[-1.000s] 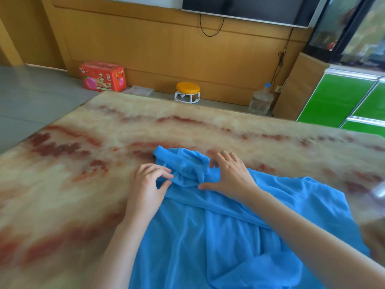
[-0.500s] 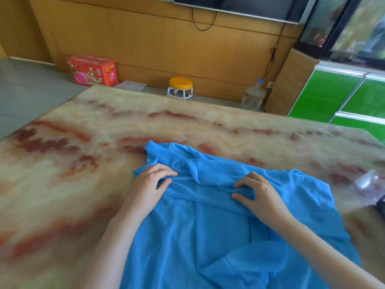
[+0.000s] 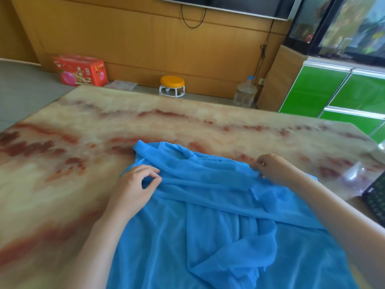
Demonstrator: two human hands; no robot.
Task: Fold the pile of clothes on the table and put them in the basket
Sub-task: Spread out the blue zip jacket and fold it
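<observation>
A thin blue garment (image 3: 208, 215) lies spread on the marble-patterned table (image 3: 83, 163), its collar end at the far side and its cloth rumpled in the middle. My left hand (image 3: 133, 190) rests on its left shoulder area, thumb and forefinger pinching the fabric. My right hand (image 3: 275, 168) pinches the cloth at the garment's far right shoulder edge. A dark mesh basket (image 3: 377, 202) shows only as a corner at the right edge of the view.
A clear plastic bag (image 3: 358, 174) lies on the table by the basket. Beyond the table stand a red box (image 3: 80, 69), an orange-topped stool (image 3: 172, 86), a water jug (image 3: 244, 93) and green cabinets (image 3: 333, 94).
My right hand has slid from the collar out to the right shoulder edge of the garment. The left hand has stayed on the left shoulder. The collar area now lies flatter.
</observation>
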